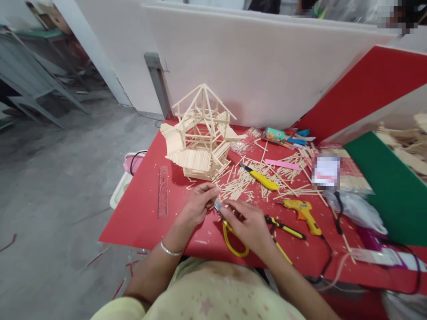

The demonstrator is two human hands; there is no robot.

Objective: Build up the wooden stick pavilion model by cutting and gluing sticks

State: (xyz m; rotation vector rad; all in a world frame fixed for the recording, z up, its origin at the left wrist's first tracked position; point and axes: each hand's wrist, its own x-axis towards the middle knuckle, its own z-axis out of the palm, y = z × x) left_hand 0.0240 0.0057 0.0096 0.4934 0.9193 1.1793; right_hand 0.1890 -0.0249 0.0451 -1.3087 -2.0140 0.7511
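My left hand is closed in a pinch, its fingertips close to my right hand; whatever they hold is too small to make out. My right hand is closed around yellow-handled scissors, with the metal part showing by the fingertips and the handle loop below the palm. Just beyond both hands stands a small house model built of thin wooden sticks, with an open roof frame and slatted lower roofs. Loose wooden sticks lie scattered beside it.
On the red table are a clear ruler, a yellow utility knife, a yellow glue gun, black-and-yellow pliers and a pink strip. A plastic bag lies at right. White boards stand behind.
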